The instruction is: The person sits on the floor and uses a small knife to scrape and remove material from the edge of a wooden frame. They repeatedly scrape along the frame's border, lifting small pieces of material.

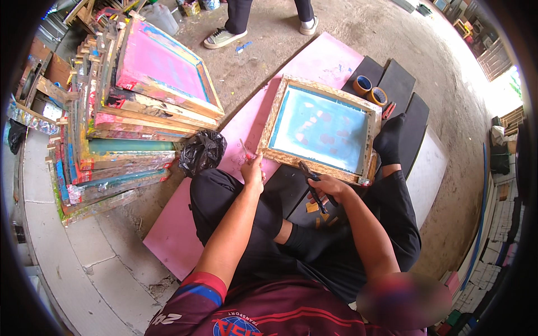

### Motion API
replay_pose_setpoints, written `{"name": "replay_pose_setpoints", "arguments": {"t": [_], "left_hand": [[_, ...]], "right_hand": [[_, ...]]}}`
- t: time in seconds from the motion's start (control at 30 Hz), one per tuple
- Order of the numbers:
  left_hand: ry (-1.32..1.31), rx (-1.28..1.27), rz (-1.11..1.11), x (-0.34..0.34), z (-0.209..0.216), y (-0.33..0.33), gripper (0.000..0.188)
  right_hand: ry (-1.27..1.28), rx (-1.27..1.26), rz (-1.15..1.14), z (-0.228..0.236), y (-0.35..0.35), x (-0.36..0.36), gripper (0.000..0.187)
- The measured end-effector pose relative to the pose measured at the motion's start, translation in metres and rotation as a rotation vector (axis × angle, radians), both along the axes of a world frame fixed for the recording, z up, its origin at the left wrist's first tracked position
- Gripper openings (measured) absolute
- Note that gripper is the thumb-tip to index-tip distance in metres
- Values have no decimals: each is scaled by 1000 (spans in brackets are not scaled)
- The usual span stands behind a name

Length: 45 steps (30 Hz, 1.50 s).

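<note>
A wooden screen-printing frame (273,120) with pale blue mesh lies tilted in front of my crossed legs. My left hand (254,172) is closed at its near left corner, thumb up against the wood. A small reddish thing shows beside those fingers, too small to name. My right hand (330,189) grips black-handled pliers (306,170), their jaws pointing up toward the frame's near edge. Whether the jaws touch the wood, I cannot tell. Yellowish scraps (312,207) lie below my right hand.
Stacked paint-stained frames (162,106) stand at the left, near a black plastic bag (203,152). Two tape rolls (362,85) and a red-handled tool (389,110) sit beyond the frame. Pink board (330,53) and black boards (395,81) cover the floor. Another person's feet (225,38) are at the top.
</note>
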<state>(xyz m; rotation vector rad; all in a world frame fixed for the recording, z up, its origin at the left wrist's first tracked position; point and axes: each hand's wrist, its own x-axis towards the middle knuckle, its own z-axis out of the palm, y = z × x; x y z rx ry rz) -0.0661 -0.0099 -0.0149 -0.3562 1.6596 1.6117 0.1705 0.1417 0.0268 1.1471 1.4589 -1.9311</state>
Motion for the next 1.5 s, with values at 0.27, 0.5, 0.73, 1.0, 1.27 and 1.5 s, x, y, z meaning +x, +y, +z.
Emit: {"name": "replay_pose_setpoints", "arguments": {"t": [0.27,0.5,0.73,1.0,1.27,1.5], "left_hand": [[4,6,-24,4,3,4,26],[5,38,-59,8,13,5,28],[-86,81,-501,17,8,1,35],[-111,149,-621,24,6,-4,28],[-52,27,-179,12,-2,-1,26],[-30,-40,243,-6,-9,5,23]], "right_hand": [[-83,99,40,-7,6,-9,54],[-150,787,109,-25,-39,-11,62],[-16,773,33,-36,-47,7,55],[47,470,119,5,-68,-8,52],[74,92,-60,-9,-36,8,57],[4,18,-40,-2,-4,8,64]]}}
